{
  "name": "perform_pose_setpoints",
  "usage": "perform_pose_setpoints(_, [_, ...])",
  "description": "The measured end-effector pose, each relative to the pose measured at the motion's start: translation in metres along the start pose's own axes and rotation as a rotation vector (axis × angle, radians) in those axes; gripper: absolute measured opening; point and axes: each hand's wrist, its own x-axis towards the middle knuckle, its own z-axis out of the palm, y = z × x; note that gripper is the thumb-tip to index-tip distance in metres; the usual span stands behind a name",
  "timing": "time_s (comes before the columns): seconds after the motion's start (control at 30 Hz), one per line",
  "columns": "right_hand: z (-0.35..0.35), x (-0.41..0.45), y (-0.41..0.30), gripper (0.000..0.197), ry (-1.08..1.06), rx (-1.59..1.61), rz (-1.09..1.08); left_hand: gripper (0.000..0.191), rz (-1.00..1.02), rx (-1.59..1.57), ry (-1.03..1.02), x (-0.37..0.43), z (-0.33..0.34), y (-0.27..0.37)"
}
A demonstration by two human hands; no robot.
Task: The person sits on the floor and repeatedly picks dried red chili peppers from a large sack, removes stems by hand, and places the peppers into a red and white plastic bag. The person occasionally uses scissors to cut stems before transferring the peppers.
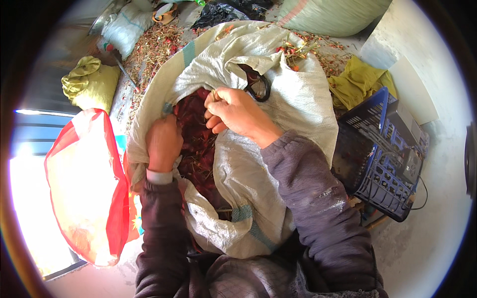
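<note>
A white woven plastic sack (298, 100) with blue-green stripes lies before me, its mouth gaping. Inside are many dark red dried chilies (197, 149) with straw-coloured stems. My right hand (234, 111) is above the opening, thumb and forefinger pinched on what looks like a pale chili stem (213, 95). At the left side of the opening, my left hand (164, 141) is curled with its knuckles up; whether it grips anything is hidden. A black loop handle (265, 89), perhaps of scissors, rests in the sack's folds beyond my right hand. Stem scraps (296, 52) lie on the sack's far side.
On the right a blue plastic basket (387, 160) holds grey devices and a cable, near a yellow cloth (354, 82). A red-edged bag (87, 190) and a tied yellow sack (93, 83) stand left. Chili debris (158, 41), a black plastic bag (231, 13) and a full sack (331, 15) lie beyond.
</note>
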Motion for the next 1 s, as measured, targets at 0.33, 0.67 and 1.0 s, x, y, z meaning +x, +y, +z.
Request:
perform_pose_setpoints(0.33, [-0.002, -0.016, 0.018, 0.030, 0.095, -0.698, -0.212, 0.020, -0.056, -0.508, -0.045, -0.027, -0.065, 0.015])
perform_pose_setpoints(0.67, [-0.006, -0.004, 0.017, 0.036, 0.260, -0.721, -0.283, 0.028, -0.151, -1.017, -0.761, -0.038, -0.053, 0.000])
perform_pose_setpoints(1.0, [-0.016, -0.008, 0.020, 0.017, 0.366, -1.214, -0.390, 0.038, -0.460, -0.904, 0.037, 0.034, -0.019, -0.062])
